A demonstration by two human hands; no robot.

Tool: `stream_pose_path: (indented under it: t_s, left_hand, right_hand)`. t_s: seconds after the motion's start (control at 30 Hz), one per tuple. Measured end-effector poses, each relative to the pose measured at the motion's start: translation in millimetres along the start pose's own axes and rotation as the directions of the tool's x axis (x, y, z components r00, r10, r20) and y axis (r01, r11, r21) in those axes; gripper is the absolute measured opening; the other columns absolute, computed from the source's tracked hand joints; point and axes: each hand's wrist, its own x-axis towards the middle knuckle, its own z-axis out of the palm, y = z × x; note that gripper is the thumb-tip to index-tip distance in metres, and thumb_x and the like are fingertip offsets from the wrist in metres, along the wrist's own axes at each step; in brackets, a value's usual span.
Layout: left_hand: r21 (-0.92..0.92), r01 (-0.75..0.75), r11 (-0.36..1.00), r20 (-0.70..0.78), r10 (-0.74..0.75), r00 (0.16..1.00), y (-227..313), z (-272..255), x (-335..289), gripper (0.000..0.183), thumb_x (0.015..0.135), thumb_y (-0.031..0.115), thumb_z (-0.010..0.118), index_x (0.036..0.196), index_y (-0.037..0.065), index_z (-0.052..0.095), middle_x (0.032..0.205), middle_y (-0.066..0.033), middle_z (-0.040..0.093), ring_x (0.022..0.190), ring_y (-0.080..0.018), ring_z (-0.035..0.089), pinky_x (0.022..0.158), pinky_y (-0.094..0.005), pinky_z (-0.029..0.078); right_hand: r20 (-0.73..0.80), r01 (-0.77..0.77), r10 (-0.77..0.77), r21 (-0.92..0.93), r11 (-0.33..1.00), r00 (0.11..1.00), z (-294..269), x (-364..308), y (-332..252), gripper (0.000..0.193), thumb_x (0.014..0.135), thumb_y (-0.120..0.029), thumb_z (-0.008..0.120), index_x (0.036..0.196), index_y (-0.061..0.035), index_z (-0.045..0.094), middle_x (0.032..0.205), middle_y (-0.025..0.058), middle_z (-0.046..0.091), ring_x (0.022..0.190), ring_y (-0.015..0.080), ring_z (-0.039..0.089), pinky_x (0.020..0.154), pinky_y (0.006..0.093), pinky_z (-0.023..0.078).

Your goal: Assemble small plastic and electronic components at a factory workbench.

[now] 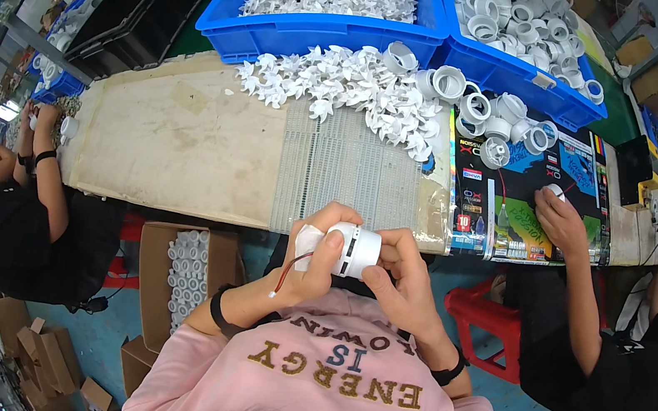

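Just in front of the table's near edge, both hands hold a white round plastic housing (363, 253) with dark slots round its side. My left hand (313, 260) is closed on its left end, and a thin red-and-dark wire (283, 273) with a small white connector hangs beside that palm. A white piece (307, 241) shows at these fingers; its kind is unclear. My right hand (402, 281) grips the other end between thumb and fingers. Beyond, a loose heap of white fan impellers (346, 86) lies on the table, with several white ring housings (477, 109) to its right.
Two blue bins (239, 40) (524, 77) stand at the back, full of impellers and ring housings. A black crate (142, 7) is at far left. To my right, a co-worker's hand (560, 225) holds a white part over a printed sheet. A cardboard box (155, 274) of white parts stands below left.
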Motion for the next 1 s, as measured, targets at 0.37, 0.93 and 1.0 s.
stream_pose_path:
  t_s: [0.37,0.93,1.0]
  left_hand:
    - [-0.03,-0.22,0.975,-0.028,0.219,0.975,1,2,-12,0.038,0.09,0.031,0.041,0.091,-0.004,0.056,0.071,-0.0117,0.055,0.059,-0.0165,0.054,0.053,-0.0289,0.042]
    - [-0.672,0.448,0.59,0.001,-0.604,0.797,3,12,8,0.034,0.096,0.032,0.034,0.104,0.004,0.052,0.085,-0.0072,0.061,0.068,-0.0135,0.058,0.061,-0.027,0.047]
    - [-0.558,0.387,0.734,-0.07,-0.507,0.859,4,10,6,0.035,0.095,0.031,0.036,0.107,0.003,0.052,0.089,-0.0083,0.06,0.075,-0.0146,0.057,0.067,-0.0284,0.047]
  right_hand:
    - [0.159,0.114,-0.103,-0.062,0.992,0.982,0,-5,-11,0.049,0.086,-0.026,0.066,0.113,0.0046,0.039,0.092,0.0169,0.062,0.078,0.0154,0.057,0.069,0.0293,0.047]
    - [-0.026,0.305,-0.568,-0.824,0.478,0.823,16,21,2,0.063,0.062,-0.026,0.081,0.112,-0.0006,0.053,0.101,0.0148,0.054,0.087,0.031,0.054,0.069,0.0382,0.044]
    - [-0.038,0.327,-0.585,-0.799,0.505,0.81,16,21,-1,0.061,0.062,-0.024,0.08,0.111,0.0003,0.053,0.098,0.0147,0.055,0.084,0.0308,0.055,0.068,0.0382,0.044]
